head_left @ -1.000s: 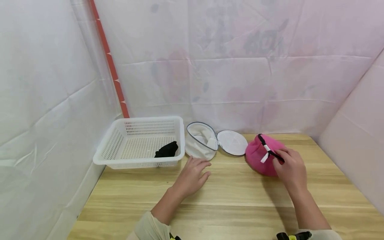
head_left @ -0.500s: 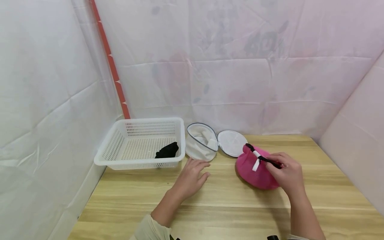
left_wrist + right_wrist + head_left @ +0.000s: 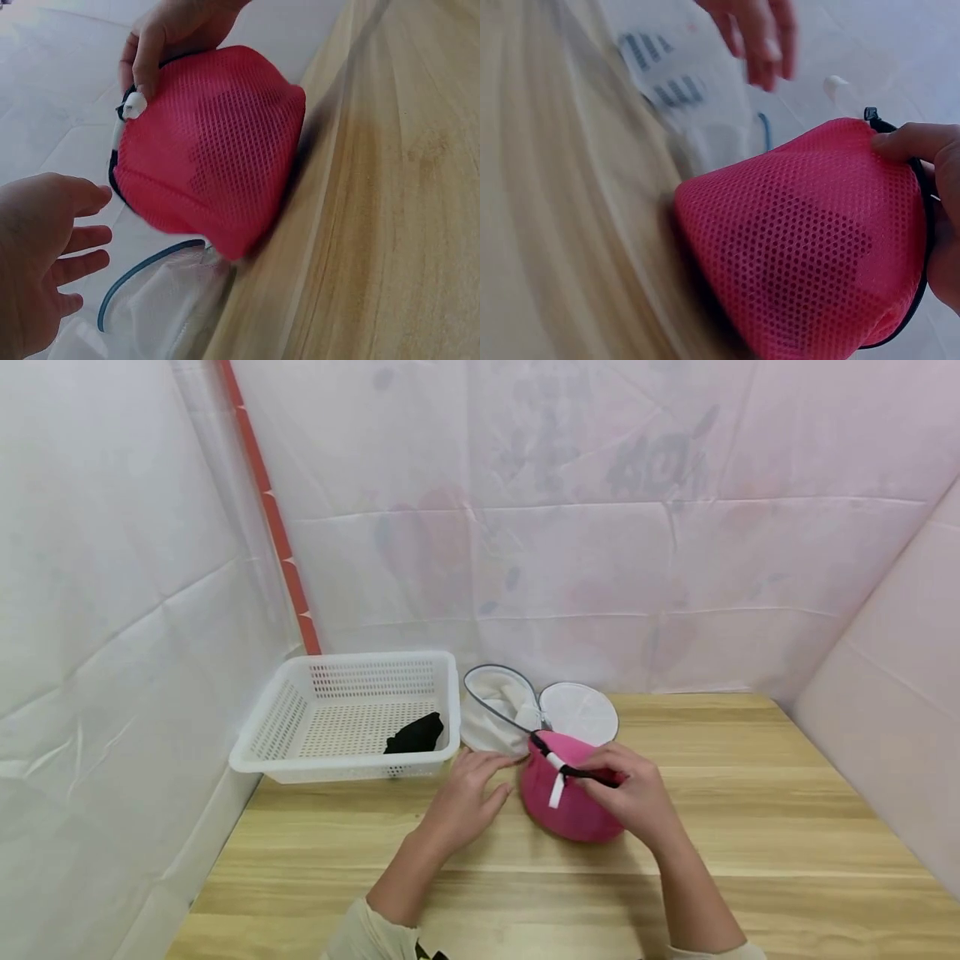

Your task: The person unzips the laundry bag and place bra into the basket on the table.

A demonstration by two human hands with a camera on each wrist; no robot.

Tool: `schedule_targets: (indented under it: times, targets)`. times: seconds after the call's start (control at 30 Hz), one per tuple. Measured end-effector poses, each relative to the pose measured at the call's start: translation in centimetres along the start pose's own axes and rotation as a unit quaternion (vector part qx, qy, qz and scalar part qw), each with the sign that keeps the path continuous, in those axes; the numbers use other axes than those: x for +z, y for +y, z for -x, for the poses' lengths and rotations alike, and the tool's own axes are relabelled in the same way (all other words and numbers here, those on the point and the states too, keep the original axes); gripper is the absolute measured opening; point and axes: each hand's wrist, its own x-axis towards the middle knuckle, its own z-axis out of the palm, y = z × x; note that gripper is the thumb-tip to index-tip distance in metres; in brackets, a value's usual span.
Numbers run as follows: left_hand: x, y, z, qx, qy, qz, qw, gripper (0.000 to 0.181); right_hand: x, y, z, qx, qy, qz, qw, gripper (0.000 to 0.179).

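Note:
A pink mesh laundry bag [image 3: 566, 814] with a black edge and a white tab is in front of me, right of centre. My right hand [image 3: 633, 795] pinches its black edge at the top. Something dark shows through the mesh [image 3: 795, 255] in the right wrist view. My left hand [image 3: 462, 800] is just left of the pink bag, fingers spread and holding nothing; the left wrist view shows its fingertips [image 3: 96, 193] beside the bag's edge. Behind both hands sits a white mesh laundry bag [image 3: 483, 727], its round lid [image 3: 581, 710] folded out to the right.
A white perforated plastic basket [image 3: 337, 770] stands at the back left, with a crumpled black cloth [image 3: 417, 733] inside. The wooden tabletop [image 3: 757, 802] meets white sheeting [image 3: 570, 543] at the back and sides.
My right hand has carried the pink laundry bag left across the table, to just in front of the white bag and its lid. My left hand has stayed almost in place.

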Motion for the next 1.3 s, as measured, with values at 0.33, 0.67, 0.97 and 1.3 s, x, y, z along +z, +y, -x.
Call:
schedule_targets:
  times: [0.33, 0.67, 0.97, 1.3]
  targets:
    - [-0.4, -0.2, -0.5, 0.034, 0.048, 0.006, 0.9982, 0.036, 3.4, 1.0, -0.7, -0.011, 0.007, -0.056, 0.9984, 0.018]
    - [-0.6, 0.3, -1.2, 0.041, 0.043, -0.009, 0.9982, 0.035, 4.5, 2.3, -0.8, -0.001, 0.000, -0.079, 0.9969, 0.018]
    - [0.5, 0.4, -2.3, 0.080, 0.054, -0.026, 0.9950, 0.025, 4.4, 4.0, -0.1, -0.023, -0.012, -0.025, 0.9993, 0.020]
    - [1.1, 0.9, -2.6, 0.099, 0.075, -0.063, 0.9902, 0.018, 4.0, 2.4, -0.1, -0.083, -0.022, 0.069, 0.9940, 0.028]
